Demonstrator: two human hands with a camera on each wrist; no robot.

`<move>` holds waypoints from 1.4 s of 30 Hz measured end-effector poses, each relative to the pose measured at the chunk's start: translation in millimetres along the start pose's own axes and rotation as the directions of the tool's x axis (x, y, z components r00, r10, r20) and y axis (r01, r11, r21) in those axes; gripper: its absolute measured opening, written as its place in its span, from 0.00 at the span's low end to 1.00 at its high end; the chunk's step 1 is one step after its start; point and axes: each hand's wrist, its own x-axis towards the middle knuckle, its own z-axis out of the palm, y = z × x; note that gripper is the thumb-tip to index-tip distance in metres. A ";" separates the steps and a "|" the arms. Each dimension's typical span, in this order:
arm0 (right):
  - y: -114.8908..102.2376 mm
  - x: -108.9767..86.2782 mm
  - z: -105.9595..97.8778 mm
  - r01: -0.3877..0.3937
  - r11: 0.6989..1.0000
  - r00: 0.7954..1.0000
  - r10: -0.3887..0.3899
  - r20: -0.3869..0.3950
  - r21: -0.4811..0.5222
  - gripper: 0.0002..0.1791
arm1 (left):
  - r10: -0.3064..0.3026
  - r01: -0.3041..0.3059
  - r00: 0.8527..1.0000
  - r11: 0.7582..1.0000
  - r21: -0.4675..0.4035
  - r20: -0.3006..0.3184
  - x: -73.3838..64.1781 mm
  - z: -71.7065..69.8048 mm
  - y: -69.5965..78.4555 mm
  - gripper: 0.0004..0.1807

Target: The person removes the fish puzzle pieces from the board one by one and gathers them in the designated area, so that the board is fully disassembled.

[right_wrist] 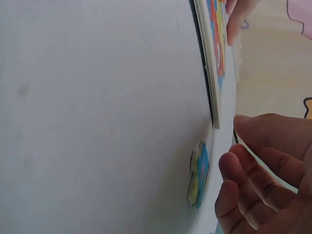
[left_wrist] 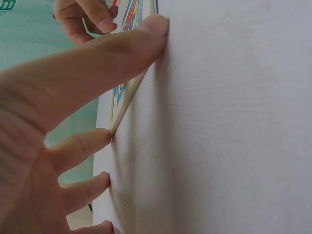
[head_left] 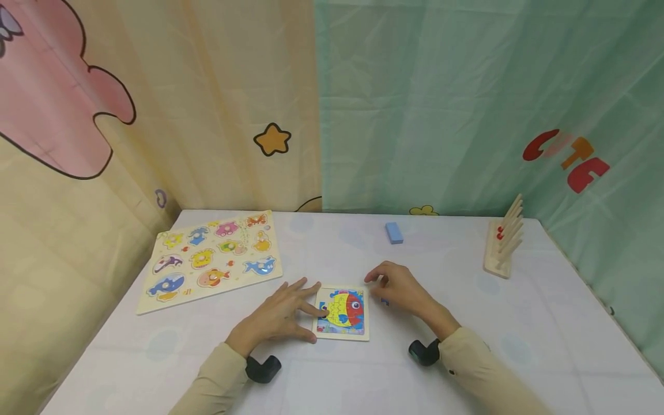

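Observation:
A small square fish puzzle [head_left: 342, 312] in a pale wooden frame lies flat on the table. My left hand [head_left: 282, 314] is spread at its left side, fingers fairly straight, one fingertip over the picture's left part. In the left wrist view the thumb [left_wrist: 122, 53] lies against the frame's edge. Beyond the puzzle's upper right corner hovers my right hand [head_left: 402, 291], fingers loosely bent, with nothing visible between them. Under it a loose blue puzzle piece [right_wrist: 200, 173] lies on the table, mostly covered by the hand in the head view.
At the back left lies a large wooden animal peg puzzle board [head_left: 189, 262]. A blue block [head_left: 394, 233] sits near the table's back edge. To the far right stands a wooden peg rack [head_left: 498, 248] with red beads. Curtains [head_left: 415, 104] hang behind the table.

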 end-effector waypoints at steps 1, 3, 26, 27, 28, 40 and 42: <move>-2.7 2.0 3.4 0.010 1.000 1.000 -0.010 0.019 0.009 0.11 | -0.001 0.001 1.000 1.000 -0.001 0.002 -0.1 0.1 0.1 0.28; -8.6 5.3 9.5 0.047 0.999 0.997 -0.048 0.059 0.021 0.11 | -0.001 0.001 1.000 1.000 -0.003 0.006 -0.2 0.2 0.1 0.28; -31.2 13.2 30.1 0.226 0.971 0.949 -0.201 0.245 -0.078 0.16 | 0.011 -0.011 1.000 0.999 0.035 0.000 -0.5 0.4 -0.7 0.28; -31.0 13.1 30.4 0.226 0.971 0.949 -0.200 0.244 -0.082 0.16 | 0.011 -0.011 1.000 0.999 0.033 -0.001 -0.6 0.4 -0.7 0.28; -30.8 13.1 30.6 0.228 0.970 0.949 -0.202 0.242 -0.085 0.16 | 0.011 -0.011 1.000 0.999 0.032 -0.001 -0.6 0.4 -0.7 0.28; -30.9 10.0 26.8 0.282 0.958 0.935 -0.264 0.237 -0.044 0.18 | 0.012 -0.012 1.000 1.000 0.022 -0.008 -0.7 1.2 -1.6 0.28; -31.3 9.6 25.7 0.288 0.957 0.931 -0.273 0.242 -0.027 0.19 | 0.007 -0.007 1.000 1.000 0.020 -0.006 -1.0 0.9 -1.4 0.28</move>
